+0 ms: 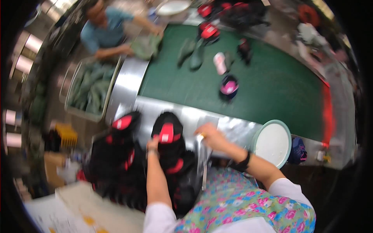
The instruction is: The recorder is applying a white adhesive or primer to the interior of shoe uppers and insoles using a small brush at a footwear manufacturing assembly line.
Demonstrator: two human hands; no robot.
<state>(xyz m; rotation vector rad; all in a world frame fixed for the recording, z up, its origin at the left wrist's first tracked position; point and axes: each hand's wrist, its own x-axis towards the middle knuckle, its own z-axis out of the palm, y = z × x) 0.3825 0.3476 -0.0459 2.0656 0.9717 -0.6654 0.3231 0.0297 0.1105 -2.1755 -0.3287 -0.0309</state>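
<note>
My left hand (152,144) grips the left edge of a black shoe upper (167,123) with a red tongue patch, on the near edge of the metal table. To its right, my right hand (210,135) hovers over the metal with its fingers curled. A small yellowish spot shows at those fingers, but blur hides what they hold, if anything. More black uppers with red patches lie in a heap (116,171) left of and below my left hand. Another black and red upper (126,121) tops that heap.
Beyond the metal edge runs a green conveyor belt (178,87) carrying dark green pieces, a pink and white piece and a black and pink shoe (229,87). A white round container (273,143) stands right. Across, a person (107,29) handles green pieces beside a full crate (105,110).
</note>
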